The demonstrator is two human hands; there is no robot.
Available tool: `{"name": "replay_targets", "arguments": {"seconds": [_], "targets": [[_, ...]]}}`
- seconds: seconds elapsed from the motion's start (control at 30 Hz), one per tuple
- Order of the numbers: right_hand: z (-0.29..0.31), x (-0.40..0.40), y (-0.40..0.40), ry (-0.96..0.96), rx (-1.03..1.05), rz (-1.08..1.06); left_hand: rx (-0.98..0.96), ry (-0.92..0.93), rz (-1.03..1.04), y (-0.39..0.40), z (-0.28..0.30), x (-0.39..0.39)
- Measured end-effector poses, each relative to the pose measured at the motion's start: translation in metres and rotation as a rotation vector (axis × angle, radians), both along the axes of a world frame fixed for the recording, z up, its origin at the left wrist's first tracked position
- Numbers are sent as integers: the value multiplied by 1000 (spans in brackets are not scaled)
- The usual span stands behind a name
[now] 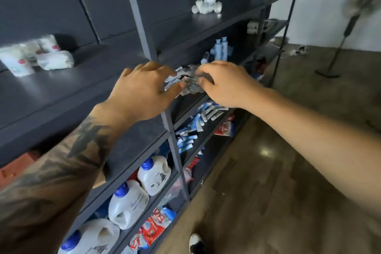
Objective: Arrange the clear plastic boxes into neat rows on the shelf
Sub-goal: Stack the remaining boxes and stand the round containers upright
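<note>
Head: both hands (144, 90) (223, 84) grip clear boxes (185, 80)
</note>
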State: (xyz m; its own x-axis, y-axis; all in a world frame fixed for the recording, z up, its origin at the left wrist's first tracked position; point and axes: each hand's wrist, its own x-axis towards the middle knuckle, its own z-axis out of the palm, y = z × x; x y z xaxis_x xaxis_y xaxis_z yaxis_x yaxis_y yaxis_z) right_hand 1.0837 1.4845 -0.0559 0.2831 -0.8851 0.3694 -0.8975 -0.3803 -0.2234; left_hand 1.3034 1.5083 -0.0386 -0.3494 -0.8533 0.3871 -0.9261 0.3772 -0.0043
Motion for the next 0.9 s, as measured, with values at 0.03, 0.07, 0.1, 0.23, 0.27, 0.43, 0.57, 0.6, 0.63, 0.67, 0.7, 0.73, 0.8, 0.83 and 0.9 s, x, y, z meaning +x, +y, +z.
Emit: {"name": "replay_targets", "arguments": {"seconds": [0.03,0.07,0.1,0.23,0.27,0.43,0.57,0.6,0.63,0.67,0.7,0.73,0.8,0.83,0.9], "targets": [[-3,-14,-5,7,2,-36,12,12,-36,-13,-2,-15],[-5,-28,-11,13,5,-67,27,23,-72,-26,-4,-29],[-7,-42,-16,14,11,-95,42,30,-105,-40,-6,-43],[-11,-95,-46,-2,38,-200,98,54,-213,-99,-19,-98],[-11,-107,-58,3,45,-227,105,69,-234,-116,-22,-112],[3,-150,-131,72,102,-310,127,162,-292,-206,-30,-164],[22,-172,-198,73,102,-334,93,182,-313,-282,-23,-192],[24,-177,-213,75,105,-335,83,189,-321,-300,-19,-198],[25,-180,-227,75,108,-337,72,203,-328,-316,-15,-204],[26,-185,-239,72,109,-340,63,224,-335,-331,-13,-210],[27,-189,-250,71,109,-346,58,245,-345,-345,-11,-216],[27,-193,-261,73,106,-354,63,264,-356,-358,-10,-221],[24,-204,-280,82,104,-376,111,290,-370,-383,-10,-235],[21,-209,-288,82,114,-384,147,297,-368,-393,-12,-242],[12,-221,-305,81,139,-399,174,310,-356,-415,-15,-254]]}}
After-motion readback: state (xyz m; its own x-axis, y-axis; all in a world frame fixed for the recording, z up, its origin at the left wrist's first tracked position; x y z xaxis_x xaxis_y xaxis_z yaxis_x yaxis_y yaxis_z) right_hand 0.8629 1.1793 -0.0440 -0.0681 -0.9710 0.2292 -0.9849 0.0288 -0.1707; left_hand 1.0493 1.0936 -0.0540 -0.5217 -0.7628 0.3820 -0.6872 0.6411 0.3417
